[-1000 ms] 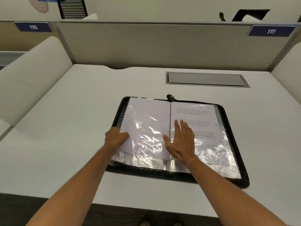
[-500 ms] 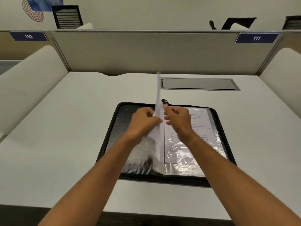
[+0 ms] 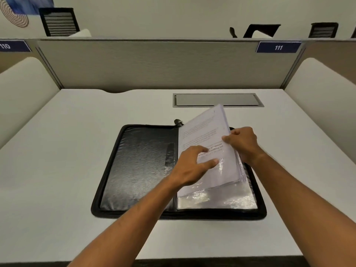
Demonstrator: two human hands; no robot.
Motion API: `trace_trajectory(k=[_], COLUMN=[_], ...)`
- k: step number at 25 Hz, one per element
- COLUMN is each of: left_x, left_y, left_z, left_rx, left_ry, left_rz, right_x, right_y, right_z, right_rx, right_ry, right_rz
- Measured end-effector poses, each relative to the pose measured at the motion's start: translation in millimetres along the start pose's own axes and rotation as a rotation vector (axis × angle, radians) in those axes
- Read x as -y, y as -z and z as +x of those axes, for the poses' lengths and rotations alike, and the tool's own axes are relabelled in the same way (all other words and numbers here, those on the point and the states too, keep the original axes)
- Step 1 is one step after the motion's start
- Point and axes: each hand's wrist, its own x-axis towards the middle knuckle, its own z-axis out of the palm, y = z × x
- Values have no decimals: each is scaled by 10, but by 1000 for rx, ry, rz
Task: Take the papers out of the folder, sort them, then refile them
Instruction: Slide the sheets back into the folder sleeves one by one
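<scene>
Two bare forearms come into view from the bottom edge, one from about seven o'clock, the other from about five o'clock. Neither shows a sleeve or cuff anywhere along its visible length, from the frame edge up to the wrist. The left hand (image 3: 189, 166) is bare: no glove, no ring on the fingers that can be seen, no watch or band at the wrist. The right hand (image 3: 243, 144) is the same, ungloved, its wrist plain. Fine hair shows along the outer edge of the right forearm. Fingernails look short and unpainted where visible.
</scene>
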Motion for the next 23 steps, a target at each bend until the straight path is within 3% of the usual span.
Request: trace_trajectory(k=[6, 12, 14, 17, 19, 23], left_x=[685, 924, 927, 856, 848, 945], left_y=[-119, -294, -362, -482, -550, -650], left_z=[49, 150, 242, 434, 538, 638], left_rx=[23, 16, 14, 17, 18, 32], left_ry=[157, 94, 48, -6, -27, -31], left_rz=[353, 545, 587, 637, 675, 731], right_x=[-610, -888, -870, -815, -833, -1034], right_y=[-34, -128, -201, -382, -505, -580], right_z=[88, 137, 137, 185, 251, 421], right_rx=[-82, -85, -136, -232, -105, 135], right_ry=[-55, -188, -73, 284, 415, 464], right_rz=[-189, -420, -609, -718, -767, -897])
